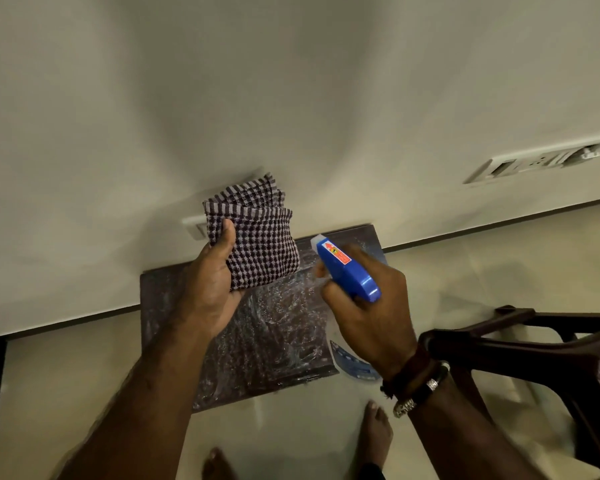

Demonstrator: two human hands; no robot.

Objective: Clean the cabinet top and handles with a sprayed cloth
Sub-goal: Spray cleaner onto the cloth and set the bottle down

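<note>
Left hand (212,289) grips the folded cloth (257,237) up facing the sprayer (347,270), which the right hand (368,313) clutches, so mist lands on fabric.

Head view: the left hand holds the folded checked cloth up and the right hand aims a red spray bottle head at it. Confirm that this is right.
One detail is wrong: the spray bottle head is blue, with only a small red label. The head view shows the rest as stated: the left hand holds the folded checked cloth up, and the right hand aims the sprayer at it.
</note>
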